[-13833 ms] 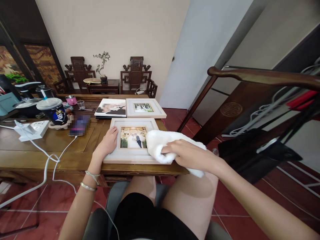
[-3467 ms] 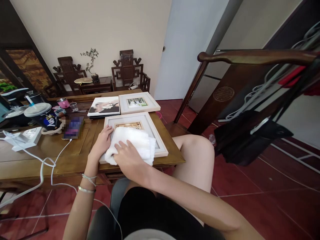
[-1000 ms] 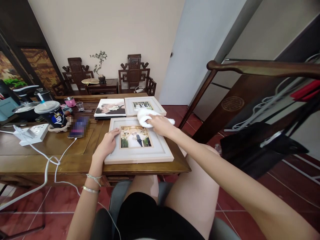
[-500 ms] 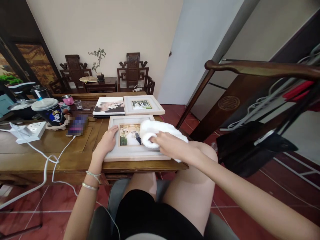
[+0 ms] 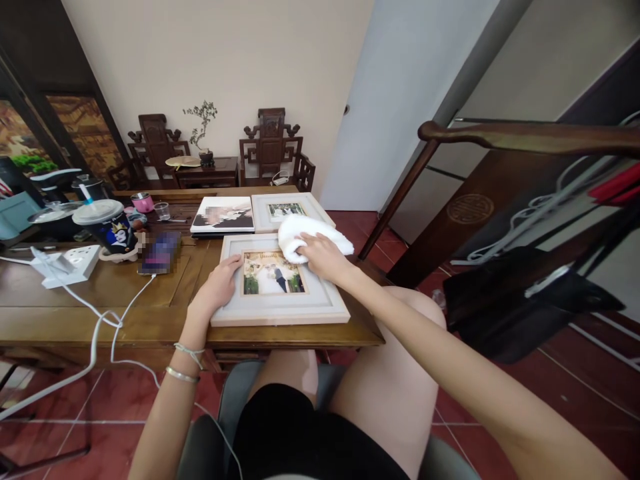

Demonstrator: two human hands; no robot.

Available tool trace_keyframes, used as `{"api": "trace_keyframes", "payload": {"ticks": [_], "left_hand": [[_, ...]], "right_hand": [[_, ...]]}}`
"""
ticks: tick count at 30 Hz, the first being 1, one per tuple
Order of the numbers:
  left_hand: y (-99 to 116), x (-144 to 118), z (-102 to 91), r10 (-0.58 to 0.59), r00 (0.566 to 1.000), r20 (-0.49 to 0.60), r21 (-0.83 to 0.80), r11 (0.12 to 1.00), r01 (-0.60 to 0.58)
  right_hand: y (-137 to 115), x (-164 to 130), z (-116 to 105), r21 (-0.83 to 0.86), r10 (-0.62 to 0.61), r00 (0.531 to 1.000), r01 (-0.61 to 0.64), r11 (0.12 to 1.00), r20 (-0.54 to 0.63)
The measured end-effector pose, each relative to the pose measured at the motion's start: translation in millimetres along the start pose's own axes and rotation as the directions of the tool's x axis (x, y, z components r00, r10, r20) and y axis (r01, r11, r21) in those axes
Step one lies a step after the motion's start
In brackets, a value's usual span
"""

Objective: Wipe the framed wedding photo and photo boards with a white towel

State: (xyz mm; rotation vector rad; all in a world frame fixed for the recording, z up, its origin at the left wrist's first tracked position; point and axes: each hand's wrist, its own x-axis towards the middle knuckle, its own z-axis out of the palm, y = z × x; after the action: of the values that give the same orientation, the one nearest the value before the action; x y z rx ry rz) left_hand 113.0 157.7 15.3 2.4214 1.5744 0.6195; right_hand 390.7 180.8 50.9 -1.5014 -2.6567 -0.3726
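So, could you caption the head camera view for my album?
Left hand on a picture frame, right hand holding a white cloth.

Two wooden frames (image 5: pixel 274 273), one cloth (image 5: pixel 303 230), one phone (image 5: pixel 163 252), two wall-side chairs (image 5: pixel 271 141), apparently one pot (image 5: pixel 54 215).

Home, we'd say: a living or dining area, can't tell which. Seated view, twelve straight ahead. Just short of twelve we see a framed wedding photo (image 5: pixel 275 275) on a wooden table (image 5: pixel 160 320); beyond, between eleven and twelve, carved wooden armchairs (image 5: pixel 273 137) and a side table (image 5: pixel 220 173) with a bonsai (image 5: pixel 203 115), by a plain wall (image 5: pixel 225 53). Between ten and eleven: phone (image 5: pixel 159 255) on a white cable (image 5: pixel 137 297), power strip (image 5: pixel 83 261), lidded drink cup (image 5: pixel 119 232) with straw (image 5: pixel 85 192). White door (image 5: pixel 395 100) between twelve and one. Wooden chair (image 5: pixel 467 213), black bag (image 5: pixel 520 303) hanging by it, between one and two. Red floor tiles (image 5: pixel 120 395).
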Motion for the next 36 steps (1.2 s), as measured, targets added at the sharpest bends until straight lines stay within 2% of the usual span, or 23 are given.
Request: {"api": "trace_keyframes", "payload": {"ticks": [5,9,13,17,20,26,30,33,36], "left_hand": [[-1.9,1.8,2.1,0.011,1.0,-0.014,-0.006,1.0,-0.011],[-0.6,1.6,1.7,-0.001,1.0,-0.017,-0.003,1.0,0.001],[1.9,-1.3,1.0,-0.004,1.0,-0.023,-0.014,1.0,0.004],[3.2,-2.2,0.0,-0.003,1.0,-0.001,-0.009,1.0,0.003],[3.3,-1.3,-1.8,0.018,1.0,-0.002,-0.004,1.0,-0.018],[0.7,0.4,-5.8,0.084,0.996,0.005,-0.022,0.996,-0.084],[-1.5,0.0,-3.9,0.073,0.997,-0.006,-0.012,0.997,-0.073],[-2.0,-0.2,-0.2,0.039,0.999,-0.027,-0.009,0.999,-0.039],[-1.3,-0.1,2.7,0.011,0.999,-0.041,-0.014,1.0,-0.011]], "right_hand": [[-6.9,-16.6,-11.3,0.029,-0.044,0.997,0.042,0.999,0.066],[-28.2,-53.6,-31.2,0.048,-0.068,0.994,0.065,0.997,0.084],[-47.2,-94.7,-58.7,0.139,-0.089,0.982,0.066,0.988,0.165],[-53.3,-114.5,-73.4,0.197,-0.076,0.972,0.031,0.98,0.222],[-50.5,-104.9,-68.1,0.186,-0.019,0.974,-0.024,0.982,0.224],[-27.6,-46.5,-38.5,0.104,0.054,0.987,-0.07,0.992,0.153],[-15.3,-19.7,-27.3,0.075,0.068,0.993,-0.075,0.994,0.096],[-17.7,-24.3,-30.5,0.082,0.05,0.994,-0.058,0.995,0.099],[-26.9,-50.0,-42.6,0.109,0.007,0.99,-0.023,0.994,0.144]]}}
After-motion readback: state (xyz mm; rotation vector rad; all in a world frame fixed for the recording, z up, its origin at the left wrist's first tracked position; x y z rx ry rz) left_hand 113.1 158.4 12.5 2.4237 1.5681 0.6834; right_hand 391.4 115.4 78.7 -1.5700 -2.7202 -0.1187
